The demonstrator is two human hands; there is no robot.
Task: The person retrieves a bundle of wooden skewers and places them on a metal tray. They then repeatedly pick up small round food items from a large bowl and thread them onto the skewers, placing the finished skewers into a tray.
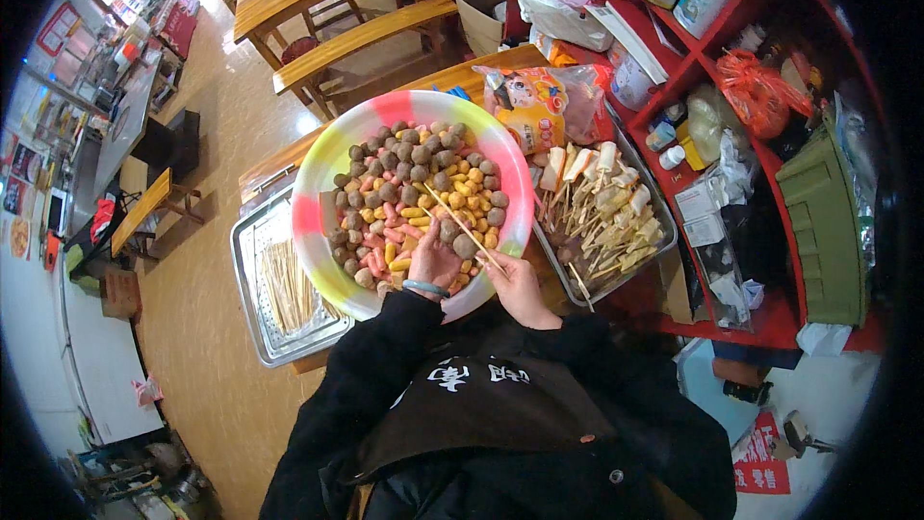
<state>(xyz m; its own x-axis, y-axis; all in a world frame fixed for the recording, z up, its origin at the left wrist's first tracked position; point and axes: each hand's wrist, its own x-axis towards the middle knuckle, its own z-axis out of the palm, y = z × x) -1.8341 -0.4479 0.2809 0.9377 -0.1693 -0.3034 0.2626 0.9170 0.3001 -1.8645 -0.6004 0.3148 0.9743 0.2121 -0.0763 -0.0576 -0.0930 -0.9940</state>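
Observation:
A large pink, yellow and white plastic basin (317, 152) lies before me, full of brown meatballs (388, 160), pink sausages (380, 258) and yellow balls (457, 200). Over its near side my left hand (433, 260), wearing a pale bangle (426, 288), is cupped with a large brown meatball (465, 246) at its fingers. My right hand (521, 291) pinches the lower end of a thin bamboo skewer (462, 224), which slants up and left across the meatballs. Whether the skewer pierces any of them is unclear.
Left of the basin, a metal tray (266, 336) holds bare bamboo skewers (287, 289). Another metal tray (668, 231) at right carries loaded skewers (599, 209), with a printed food bag (538, 105) behind. Red shelves (765, 159) crowd the right side; a wooden bench (361, 43) stands beyond.

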